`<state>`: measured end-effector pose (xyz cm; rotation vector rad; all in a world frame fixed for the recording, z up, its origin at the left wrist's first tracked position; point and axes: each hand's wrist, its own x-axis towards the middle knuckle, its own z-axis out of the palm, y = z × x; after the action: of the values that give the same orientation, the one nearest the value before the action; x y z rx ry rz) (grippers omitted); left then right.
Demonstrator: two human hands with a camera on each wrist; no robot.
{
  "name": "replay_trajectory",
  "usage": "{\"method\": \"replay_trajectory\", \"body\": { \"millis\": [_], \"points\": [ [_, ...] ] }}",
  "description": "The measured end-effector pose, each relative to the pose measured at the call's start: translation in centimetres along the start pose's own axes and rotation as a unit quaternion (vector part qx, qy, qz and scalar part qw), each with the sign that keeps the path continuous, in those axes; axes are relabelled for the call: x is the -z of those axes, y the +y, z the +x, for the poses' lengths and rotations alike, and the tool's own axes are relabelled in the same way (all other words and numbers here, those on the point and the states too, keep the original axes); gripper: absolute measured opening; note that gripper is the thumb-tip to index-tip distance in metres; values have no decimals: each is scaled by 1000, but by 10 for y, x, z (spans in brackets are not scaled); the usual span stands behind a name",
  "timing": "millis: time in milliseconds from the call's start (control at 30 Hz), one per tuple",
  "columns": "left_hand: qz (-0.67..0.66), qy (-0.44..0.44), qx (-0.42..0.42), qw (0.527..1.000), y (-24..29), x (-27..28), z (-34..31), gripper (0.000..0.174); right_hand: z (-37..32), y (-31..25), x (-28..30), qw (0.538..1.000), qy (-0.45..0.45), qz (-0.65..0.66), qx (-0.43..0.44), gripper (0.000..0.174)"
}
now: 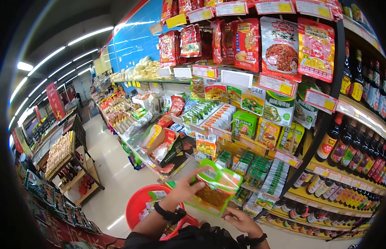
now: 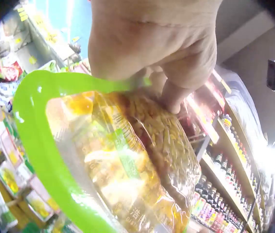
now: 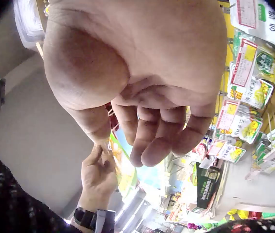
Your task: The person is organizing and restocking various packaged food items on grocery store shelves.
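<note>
My left hand (image 1: 185,191) grips a clear-fronted food packet (image 1: 216,195) with a bright green border, tilted in front of the shelves. Brown and orange pieces show through its plastic in the left wrist view, where the fingers (image 2: 174,97) lie over its top edge. At the packet's lower right corner is my right hand (image 1: 242,222), its thumb and forefinger pinching the edge. The other fingers (image 3: 152,150) of that hand are curled loosely in the right wrist view. Below my left forearm stands a red basket (image 1: 137,203) with several packets inside.
Shelves ahead carry hanging red pouches (image 1: 246,43), green-and-white sachets (image 1: 274,178) and an open carton (image 1: 168,145). Bottles (image 1: 346,149) line the shelving at the right. Across the aisle floor (image 1: 112,178), at the left, are trays of eggs (image 1: 60,153) on a stand.
</note>
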<state>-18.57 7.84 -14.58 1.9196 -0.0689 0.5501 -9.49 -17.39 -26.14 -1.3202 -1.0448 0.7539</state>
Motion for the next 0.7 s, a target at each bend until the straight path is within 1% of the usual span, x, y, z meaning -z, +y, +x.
{"method": "replay_trajectory", "body": {
  "millis": [33,67,100,133,167,200,233,267,300,333,433,500,567,633,667,700],
  "points": [
    [16,26,-4,1000,2,16,8,53,2,-1,-1,999,-2,39,-13,40],
    [36,58,-20,997,6,32,17,54,3,6,0,999,3,44,-22,40],
    [39,99,-40,993,-1,50,24,54,0,17,2,998,9,49,-31,41],
    [34,130,-51,990,1,66,33,51,-4,29,4,998,15,54,-41,41],
    [-14,135,-13,991,7,83,41,50,-7,40,6,996,28,59,-65,40],
    [25,170,-60,983,-1,102,55,51,-10,50,9,993,38,60,-92,40],
    [37,178,-92,979,-2,119,66,51,-14,61,12,990,51,61,-119,39],
    [6,201,-71,977,0,130,77,52,-19,75,15,985,64,63,-146,38],
    [-4,207,-90,974,-3,143,91,52,-24,92,19,984,75,47,-157,37],
    [-14,212,-110,971,-7,155,104,52,-31,109,23,976,97,51,-191,37],
    [-77,215,-99,968,-10,177,141,52,-59,162,28,946,158,53,-277,37],
    [-82,208,-90,971,-14,188,164,53,-85,196,29,928,193,36,-318,37],
    [-95,198,-79,972,-20,196,187,55,-111,217,27,889,216,23,-403,37],
    [-77,183,-96,975,-38,210,211,56,-152,251,16,869,241,-46,-430,25],
    [-68,177,-105,976,-44,215,222,57,-177,273,10,857,251,-82,-443,21],
    [-65,167,-100,979,-41,216,228,62,-203,295,5,844,258,-118,-456,20]
  ]
}}
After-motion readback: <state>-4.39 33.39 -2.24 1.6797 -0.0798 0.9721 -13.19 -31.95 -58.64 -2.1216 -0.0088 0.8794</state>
